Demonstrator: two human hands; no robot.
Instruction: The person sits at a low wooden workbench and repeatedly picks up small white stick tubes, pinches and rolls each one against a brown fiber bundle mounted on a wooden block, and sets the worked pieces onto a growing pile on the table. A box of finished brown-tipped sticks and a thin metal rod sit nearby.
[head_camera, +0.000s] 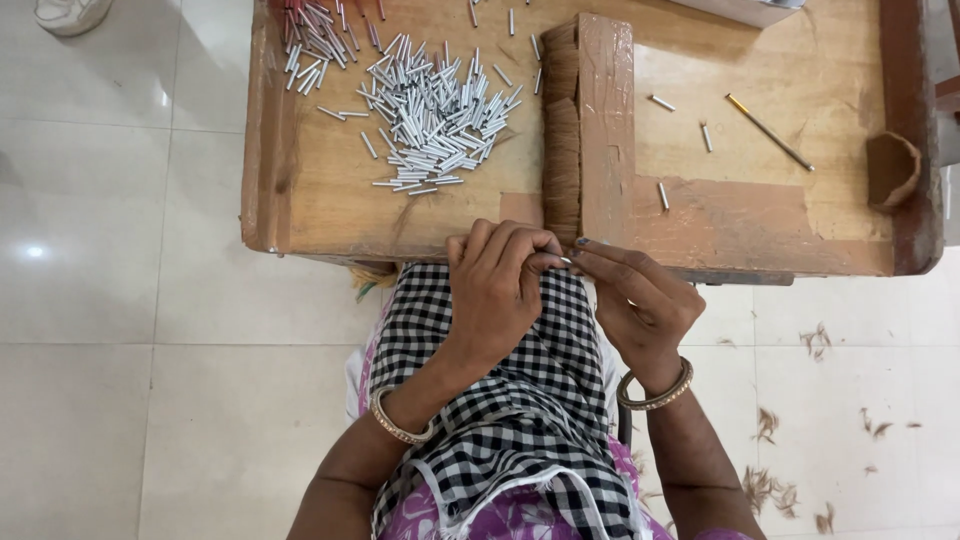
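While both hands pinch one small metal tube, left grip & right grip closed on it, big tube pile on tabletop looks undone; few loose tubes lie right of fibre block.

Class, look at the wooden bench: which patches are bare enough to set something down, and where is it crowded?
Bare: the bench front-left corner, below the metal tubes; also the right half between the upright block and the thin rod, apart from a few stray tubes. Crowded: the tube pile at the back left, and the front edge, where both hands meet.
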